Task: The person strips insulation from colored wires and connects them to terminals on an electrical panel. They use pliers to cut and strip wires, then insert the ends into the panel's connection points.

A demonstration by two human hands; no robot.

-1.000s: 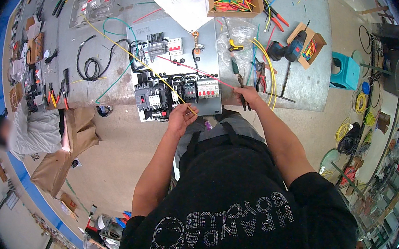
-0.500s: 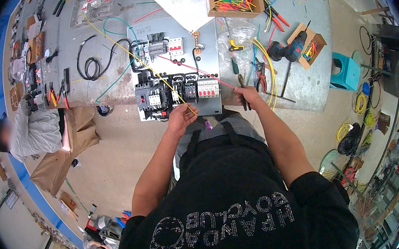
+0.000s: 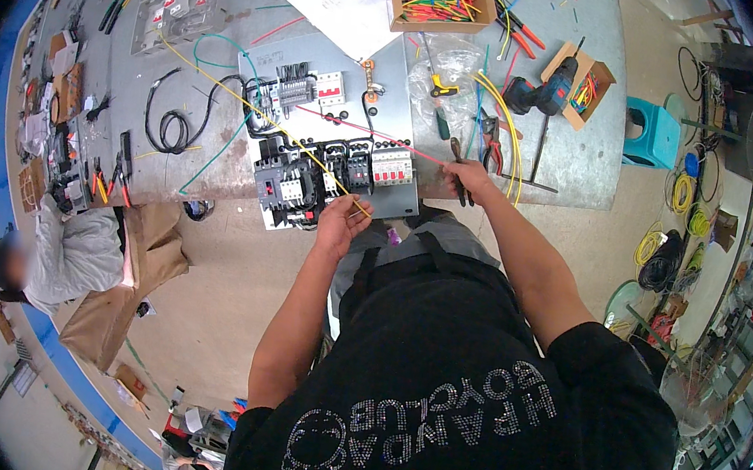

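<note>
A yellow wire [image 3: 298,143] runs slantwise over the panel, and my left hand [image 3: 341,225] is closed on its near end by the panel's front edge. Farther right, my right hand [image 3: 471,183] grips dark pliers [image 3: 454,151], their handles showing below the fingers. A red wire [image 3: 397,141] stretches from the terminal blocks to this hand; whether it is held there I cannot tell. Between and beyond my hands lies the metal mounting panel [image 3: 396,202], carrying a contactor [image 3: 292,191], a row of circuit breakers [image 3: 392,167], a three-pole breaker [image 3: 330,86] and a grey terminal block [image 3: 295,89].
Right of the panel lie a screwdriver [image 3: 444,123], red-handled pliers [image 3: 494,148], yellow wires [image 3: 512,139] and a cordless drill [image 3: 544,91]. A carton of coloured sleeves [image 3: 442,8] and a paper sheet [image 3: 341,1] stand behind. Another person [image 3: 79,245] is at the left.
My hands keep nearly the same place and grip. The view has shifted very slightly, and the person at the left has moved a little to the right.
</note>
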